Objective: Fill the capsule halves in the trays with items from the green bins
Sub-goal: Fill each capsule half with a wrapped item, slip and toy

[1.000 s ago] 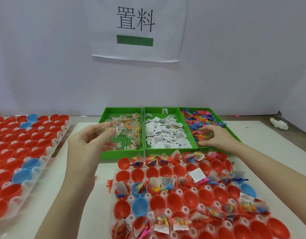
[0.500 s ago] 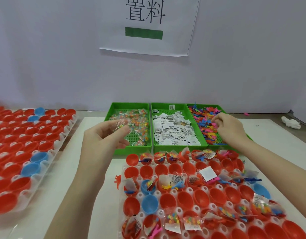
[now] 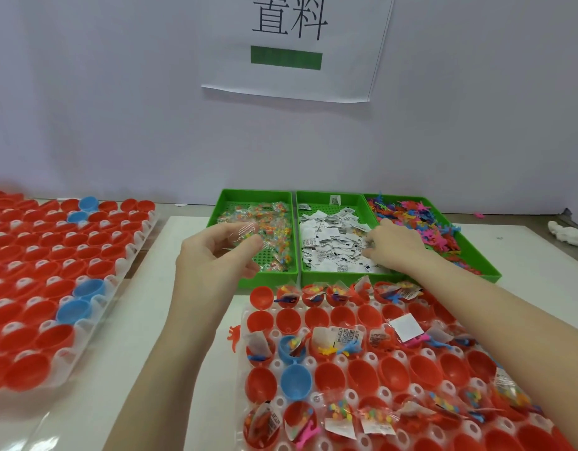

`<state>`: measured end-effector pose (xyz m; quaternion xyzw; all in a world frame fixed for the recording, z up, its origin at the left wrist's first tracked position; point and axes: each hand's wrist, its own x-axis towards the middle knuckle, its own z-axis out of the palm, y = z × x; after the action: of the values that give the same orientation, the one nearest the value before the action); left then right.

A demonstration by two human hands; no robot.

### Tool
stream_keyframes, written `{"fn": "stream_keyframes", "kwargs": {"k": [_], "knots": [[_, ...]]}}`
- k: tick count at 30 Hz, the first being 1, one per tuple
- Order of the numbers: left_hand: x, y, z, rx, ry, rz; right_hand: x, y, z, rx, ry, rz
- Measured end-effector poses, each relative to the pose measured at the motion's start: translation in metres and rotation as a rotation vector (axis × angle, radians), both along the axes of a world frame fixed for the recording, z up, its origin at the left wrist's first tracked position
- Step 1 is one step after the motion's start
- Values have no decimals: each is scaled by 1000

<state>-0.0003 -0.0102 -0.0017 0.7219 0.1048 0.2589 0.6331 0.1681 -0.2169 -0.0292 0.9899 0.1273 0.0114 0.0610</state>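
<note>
Two hands are kept at the bins so picking overlaps: clear packet (image 3: 240, 234) pinched in left hand (image 3: 212, 255) grip, right hand (image 3: 396, 247) fingers curled into paper slips (image 3: 330, 242), hold unclear.

wall (image 3: 118, 109): plain white | paper sign (image 3: 294, 47): taped up | table (image 3: 525, 255): white

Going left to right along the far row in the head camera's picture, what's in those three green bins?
Clear packets of coloured beads → white printed paper slips → small colourful plastic figures, with a white lump lying further right on the table.
</note>
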Motion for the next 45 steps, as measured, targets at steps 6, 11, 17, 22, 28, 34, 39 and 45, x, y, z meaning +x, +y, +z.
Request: {"fn": "stream_keyframes", "kwargs": {"k": [6, 11, 17, 22, 28, 34, 39, 45], "knots": [[0, -7, 1, 23, -1, -27, -6, -4, 5, 174, -73, -17], [-2, -7, 2, 31, 3, -21, -11, -3, 2, -14, -195, 52], [-2, -10, 2, 10, 14, -45, -17, -7, 3, 158, -318, 92], [-4, -15, 5, -45, 17, -78, -21, -7, 13, 531, -208, 100], [-5, -22, 7, -106, 96, -184, -33, -6, 30, 891, -23, -7], [-6, -32, 6, -199, 124, -309, -41, 1, 34, 730, -97, 104], [-6, -29, 7, -182, 97, -277, -37, 2, 26, 599, -274, 60], [-7, -33, 5, -335, 115, -309, -74, 15, 54, 1258, -86, 140]]}}
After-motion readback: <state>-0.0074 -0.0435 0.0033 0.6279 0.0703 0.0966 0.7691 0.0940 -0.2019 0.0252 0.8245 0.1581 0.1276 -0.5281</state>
